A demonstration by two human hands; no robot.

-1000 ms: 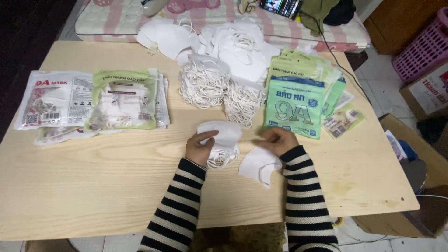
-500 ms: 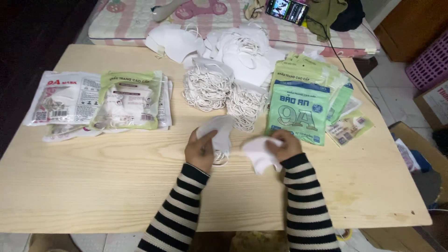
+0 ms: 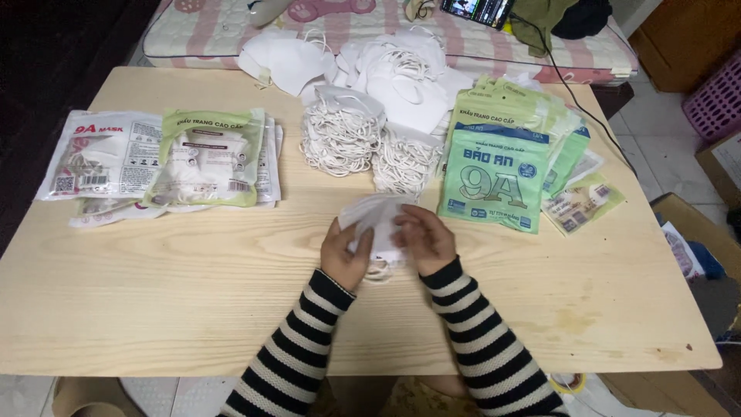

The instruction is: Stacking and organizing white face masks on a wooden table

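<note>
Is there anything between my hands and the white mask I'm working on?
No. Both the left hand and the right hand are already on the white mask, holding it just above the table. Nothing visible sits between them.

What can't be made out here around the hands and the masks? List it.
- Head view: how many white masks the left hand and right hand hold; the fingers cover the stack.
- Head view: the ear loops under the hands, mostly hidden by the palms.
- Head view: the count of green pouches; they overlap.
- Head view: the dark device, cut off by the top edge.
</note>
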